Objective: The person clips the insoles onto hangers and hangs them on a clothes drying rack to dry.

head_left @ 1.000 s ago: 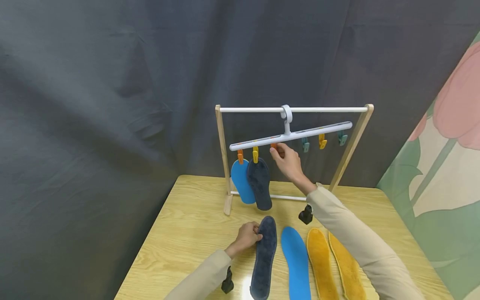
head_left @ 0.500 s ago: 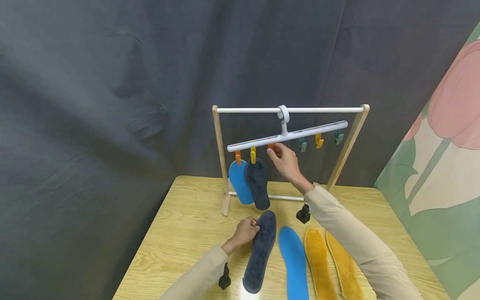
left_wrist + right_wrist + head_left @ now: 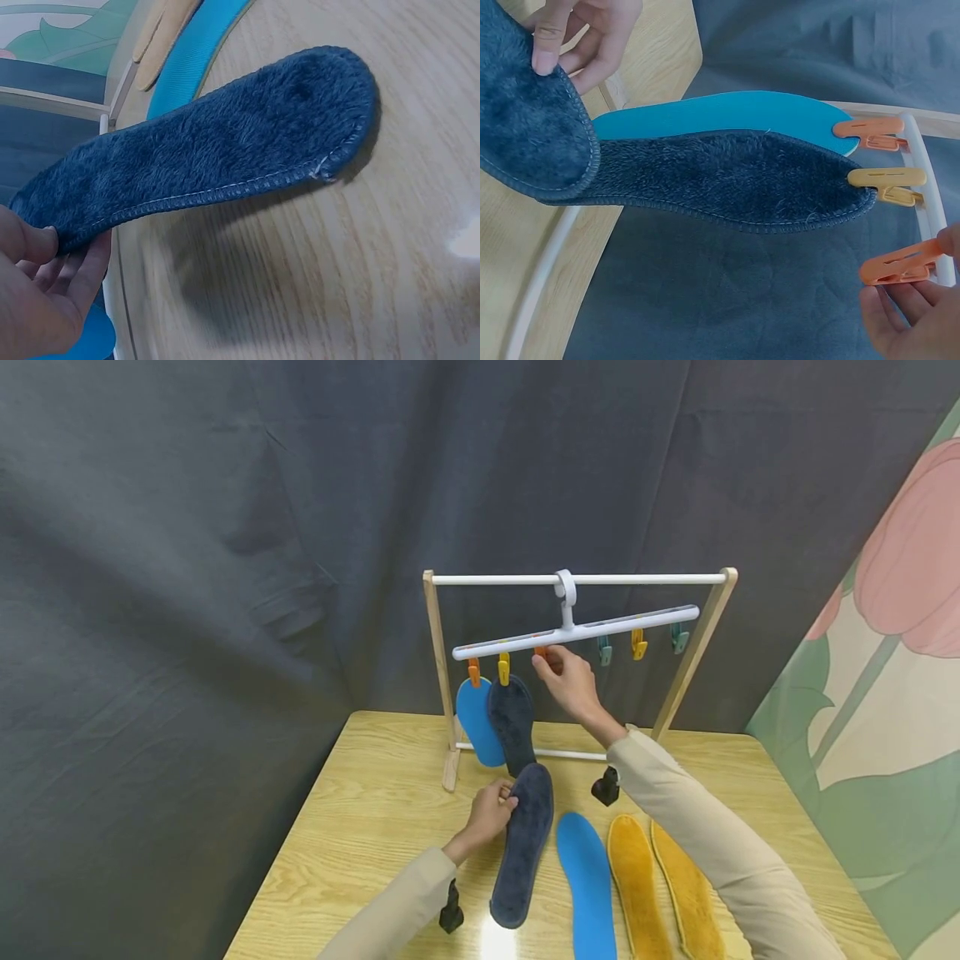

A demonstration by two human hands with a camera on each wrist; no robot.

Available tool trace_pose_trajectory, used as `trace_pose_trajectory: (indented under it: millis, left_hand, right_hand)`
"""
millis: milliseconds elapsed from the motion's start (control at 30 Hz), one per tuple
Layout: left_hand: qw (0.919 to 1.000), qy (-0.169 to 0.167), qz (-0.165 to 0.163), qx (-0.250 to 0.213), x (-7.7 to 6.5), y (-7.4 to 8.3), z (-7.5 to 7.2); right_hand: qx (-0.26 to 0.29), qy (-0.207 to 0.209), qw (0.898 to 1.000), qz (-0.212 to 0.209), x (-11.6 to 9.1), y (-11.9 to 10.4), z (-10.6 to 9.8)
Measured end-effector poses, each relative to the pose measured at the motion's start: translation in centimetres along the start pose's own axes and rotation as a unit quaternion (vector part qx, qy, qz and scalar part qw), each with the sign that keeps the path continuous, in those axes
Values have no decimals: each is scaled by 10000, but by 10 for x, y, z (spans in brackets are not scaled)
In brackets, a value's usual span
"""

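My left hand (image 3: 489, 814) pinches the edge of a dark blue fuzzy insole (image 3: 525, 843), tilted above the table; the left wrist view shows the thumb on its plush face. Up at the hanger (image 3: 637, 622), my right hand (image 3: 572, 682) pinches an orange clothespin (image 3: 900, 262) between thumb and fingers. Nothing is in that clothespin's tip. Beside it, a yellow clothespin (image 3: 889, 178) holds another dark blue insole (image 3: 735, 180), and a second orange clothespin (image 3: 870, 129) holds a blue insole (image 3: 727, 111). In the head view the raised insole covers the hanging dark one's lower end.
A blue insole (image 3: 587, 881) and two yellow fuzzy insoles (image 3: 640, 885) lie on the wooden table (image 3: 360, 827) at the right. The hanger hangs slanted from a rack (image 3: 652, 579). Two green clothespins (image 3: 604, 651) and a yellow clothespin (image 3: 639, 645) sit on its right half.
My left hand has lifted the dark blue insole off the table and carried it up toward the hanging insoles. My right hand stays at the orange clothespin.
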State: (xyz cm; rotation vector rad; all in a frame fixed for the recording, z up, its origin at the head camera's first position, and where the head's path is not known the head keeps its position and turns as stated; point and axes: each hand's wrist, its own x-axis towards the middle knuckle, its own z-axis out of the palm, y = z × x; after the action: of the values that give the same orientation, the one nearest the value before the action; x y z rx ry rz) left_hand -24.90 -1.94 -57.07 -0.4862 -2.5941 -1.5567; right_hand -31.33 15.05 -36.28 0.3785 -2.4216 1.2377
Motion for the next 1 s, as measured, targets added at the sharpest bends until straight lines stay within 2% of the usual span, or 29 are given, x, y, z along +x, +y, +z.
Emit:
trace_pose_trajectory:
  millis: [233,467,667,1000]
  left_hand:
    - [9998,91,-89,-129,4,6,-2]
    - [9996,234,58,-132,9,12,-5]
    - [9994,230,36,-237,12,18,-8]
    - [9978,492,248,-356,19,24,-10]
  right_hand:
    - [-87,6,10000,39,1,-2,0]
    - [-141,-2,9999,78,2,-3,-1]
    - [-143,-37,9999,31,3,-4,0]
    - [-144,-43,9999,6,2,-4,0]
